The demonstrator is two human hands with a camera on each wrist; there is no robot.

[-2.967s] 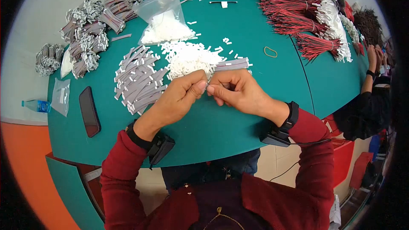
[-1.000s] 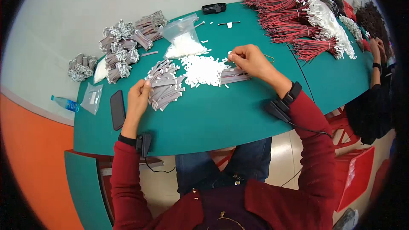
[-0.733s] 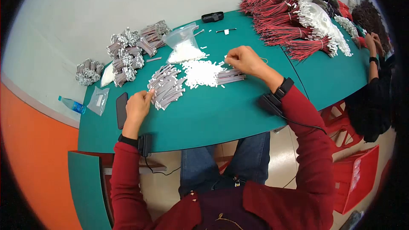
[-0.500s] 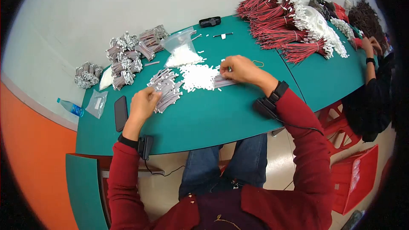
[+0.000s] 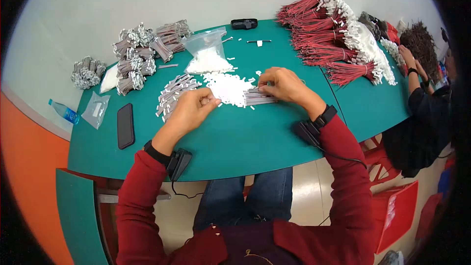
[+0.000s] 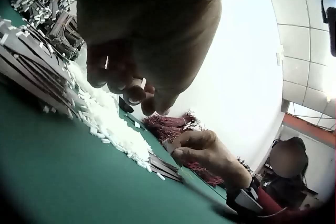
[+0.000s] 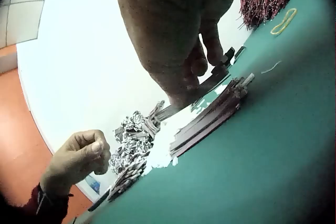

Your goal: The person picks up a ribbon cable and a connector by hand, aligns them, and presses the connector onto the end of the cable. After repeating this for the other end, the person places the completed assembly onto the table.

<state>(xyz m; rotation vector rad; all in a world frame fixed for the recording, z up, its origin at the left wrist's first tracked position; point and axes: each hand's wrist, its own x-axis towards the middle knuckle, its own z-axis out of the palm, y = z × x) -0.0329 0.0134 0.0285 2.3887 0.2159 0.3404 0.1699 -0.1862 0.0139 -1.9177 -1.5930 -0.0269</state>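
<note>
My right hand (image 5: 286,86) pinches a grey flat ribbon cable (image 7: 210,83) between thumb and fingers. It is over a small stack of similar ribbon cables (image 5: 260,100) lying on the green table. My left hand (image 5: 192,110) hovers at the near left edge of a heap of small white plastic connectors (image 5: 228,88), fingers loosely bent and thumb tip near the index finger. No held thing shows in it. Behind that hand, partly covered by it, spreads a pile of ribbon cables with white ends (image 5: 169,94).
A plastic bag of white connectors (image 5: 208,59) stands behind the heap. Bundled grey cables (image 5: 135,54) lie back left, red wire bundles (image 5: 319,34) back right. A phone (image 5: 126,125) and water bottle (image 5: 64,112) are at left. Another person's hands (image 5: 409,59) work at far right.
From both hands together at centre, my hands moved apart. The left released a cable onto the left pile, then came right to the connectors. The right reached the cable stack and now pinches a cable.
</note>
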